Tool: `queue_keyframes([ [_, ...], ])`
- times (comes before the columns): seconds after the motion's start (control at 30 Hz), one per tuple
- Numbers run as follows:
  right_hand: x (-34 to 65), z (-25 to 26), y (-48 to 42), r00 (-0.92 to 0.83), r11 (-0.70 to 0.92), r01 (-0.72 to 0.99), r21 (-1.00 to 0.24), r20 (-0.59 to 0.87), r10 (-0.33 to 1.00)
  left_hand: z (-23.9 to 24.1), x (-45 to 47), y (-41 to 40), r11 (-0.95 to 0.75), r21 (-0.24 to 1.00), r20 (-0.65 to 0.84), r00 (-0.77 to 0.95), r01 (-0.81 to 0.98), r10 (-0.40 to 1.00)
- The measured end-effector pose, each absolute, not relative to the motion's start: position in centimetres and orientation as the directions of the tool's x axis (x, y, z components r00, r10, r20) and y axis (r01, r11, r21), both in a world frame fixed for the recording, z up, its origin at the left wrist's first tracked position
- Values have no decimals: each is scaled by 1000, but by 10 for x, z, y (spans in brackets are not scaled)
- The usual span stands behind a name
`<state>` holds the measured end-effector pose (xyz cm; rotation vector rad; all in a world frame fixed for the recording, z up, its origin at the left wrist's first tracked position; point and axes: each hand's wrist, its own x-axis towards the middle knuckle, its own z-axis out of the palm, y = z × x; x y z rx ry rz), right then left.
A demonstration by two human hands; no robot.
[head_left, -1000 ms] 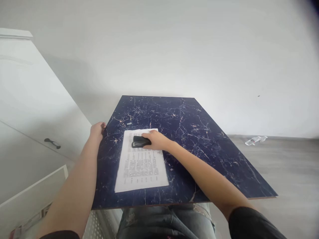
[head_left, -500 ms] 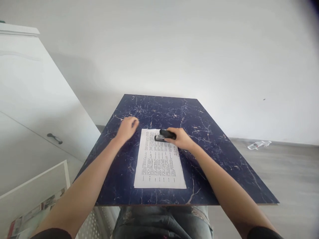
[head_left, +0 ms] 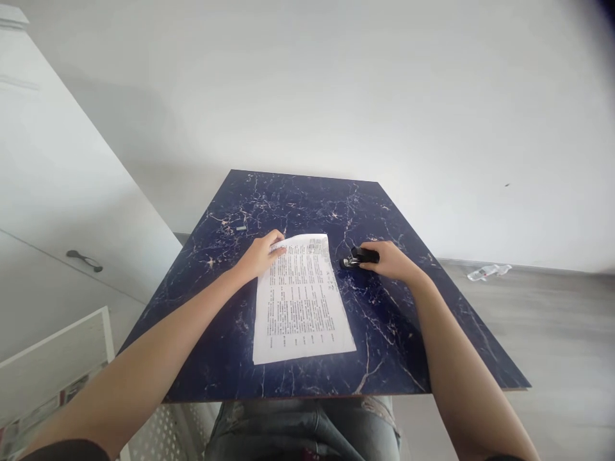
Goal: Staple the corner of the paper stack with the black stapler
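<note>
Printed paper sheets lie on the dark blue marbled table. My left hand pinches their top left corner between thumb and fingers, and the far edge is lifted and slightly curved. To the right of the paper, my right hand is closed around the back end of a black stapler. The stapler's jaws point left and stand apart from the paper's right edge. Beyond my left hand, a small grey strip, perhaps staples, rests on the table.
The blue table meets a white wall at its far side. A white cabinet with a dark handle stands on the left. A white-framed container is at lower left. A clear plastic object lies on the floor at right.
My right hand has carried the stapler rightward off the paper. My left hand has come over to the paper and taken its top left corner, raising the far edge.
</note>
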<state>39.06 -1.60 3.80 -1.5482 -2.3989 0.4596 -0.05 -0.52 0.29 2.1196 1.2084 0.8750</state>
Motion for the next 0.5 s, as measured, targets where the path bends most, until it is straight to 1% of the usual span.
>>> queue_keyframes([
  [0.07,381,36,-17,-412,398,822,-407,56,909,4,-2,-3,-399,801,247,361,447,899],
  [0.2,359,32,-21,-451,447,781,-437,101,887,2,-4,1,-275,894,132,378,354,916],
  [0.27,350,33,-23,-479,478,751,-455,122,869,2,-5,1,-237,907,95,381,348,920],
  [0.37,341,36,-26,-494,502,698,-511,164,854,3,-3,0,-218,893,75,347,394,935],
  [0.43,339,35,-26,-450,476,685,-551,193,872,3,-3,-1,-202,890,66,323,409,944],
  [0.5,337,31,-23,-358,415,693,-589,219,908,3,-4,-1,-188,892,56,312,411,949],
])
